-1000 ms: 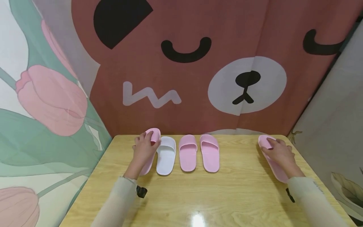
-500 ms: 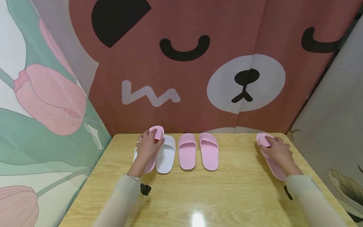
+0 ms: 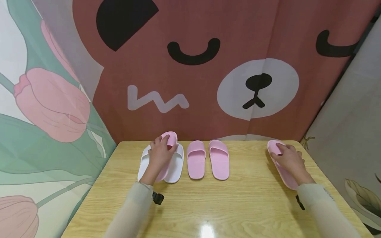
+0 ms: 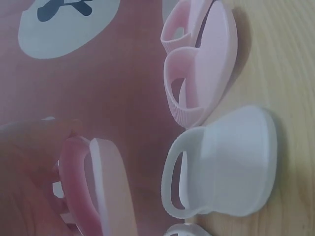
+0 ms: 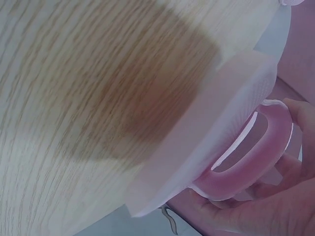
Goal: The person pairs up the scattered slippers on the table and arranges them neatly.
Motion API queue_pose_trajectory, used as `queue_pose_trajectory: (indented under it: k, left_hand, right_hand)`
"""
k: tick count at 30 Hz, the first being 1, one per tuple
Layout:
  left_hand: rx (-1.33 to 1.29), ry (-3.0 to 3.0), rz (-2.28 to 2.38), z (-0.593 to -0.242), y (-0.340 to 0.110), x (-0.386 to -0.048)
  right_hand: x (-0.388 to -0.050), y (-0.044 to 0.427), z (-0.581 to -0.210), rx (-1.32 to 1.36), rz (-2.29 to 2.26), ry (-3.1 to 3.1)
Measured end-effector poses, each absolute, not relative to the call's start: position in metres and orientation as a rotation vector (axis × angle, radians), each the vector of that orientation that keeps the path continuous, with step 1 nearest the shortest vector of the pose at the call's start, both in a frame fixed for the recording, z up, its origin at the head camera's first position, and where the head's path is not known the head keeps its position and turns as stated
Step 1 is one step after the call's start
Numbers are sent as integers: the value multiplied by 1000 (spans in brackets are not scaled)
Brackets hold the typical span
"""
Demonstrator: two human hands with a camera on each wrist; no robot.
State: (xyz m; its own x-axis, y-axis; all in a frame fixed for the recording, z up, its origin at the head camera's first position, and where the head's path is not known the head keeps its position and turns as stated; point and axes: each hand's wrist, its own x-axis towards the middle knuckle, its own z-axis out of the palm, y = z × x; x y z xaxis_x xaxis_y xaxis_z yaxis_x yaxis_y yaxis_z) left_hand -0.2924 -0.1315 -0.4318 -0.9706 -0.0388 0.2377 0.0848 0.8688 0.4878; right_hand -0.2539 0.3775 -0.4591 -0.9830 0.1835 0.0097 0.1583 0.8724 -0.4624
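My left hand (image 3: 160, 154) grips a pink slipper (image 3: 169, 138) by its strap, raised above a pair of white slippers. Part of the left white slipper (image 3: 144, 162) and of the right white slipper (image 3: 176, 168) is hidden behind that hand and slipper. In the left wrist view, a gap shows between the held slipper (image 4: 115, 189) and the white slipper (image 4: 241, 164). Toward the table's right side, my right hand (image 3: 290, 160) holds another pink slipper (image 3: 284, 175) by the strap. The right wrist view shows this slipper (image 5: 202, 137) tilted off the tabletop, its shadow below.
Two pink slippers, the left one (image 3: 196, 165) and the right one (image 3: 219, 165), stand side by side near the back edge of the wooden table (image 3: 238, 205). A bear-print curtain (image 3: 202, 86) hangs right behind the table, with patterned cloths at both sides.
My left hand has carried its pink slipper to the right, uncovering part of the left white slipper. The right hand with its slipper has shifted slightly left.
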Motion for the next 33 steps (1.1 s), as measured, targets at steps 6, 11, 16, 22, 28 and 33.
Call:
queue_pose_trajectory:
  k: [6,11,16,22,28,33]
  left_hand:
    - [-53,-2787,-748,-431,-125,-291]
    - [-47,-2778,-743,-430,-123,-289]
    - [-58,-2776,-737,-430,-122,-289]
    - [-68,-2787,-742,-432,-117,-291]
    - [-73,-2787,-746,-432,-110,-293]
    - [-85,-2765,-737,-431,-103,-294]
  right_hand:
    - [-254,379,-459,-270,738,-2985]
    - [-254,380,-459,-268,745,-3001]
    - [-254,380,-461,-238,747,-2997]
    - [-256,379,-464,-241,751,-2990]
    - [-255,379,-464,-270,754,-2986]
    - [-255,379,-463,-281,756,-2989]
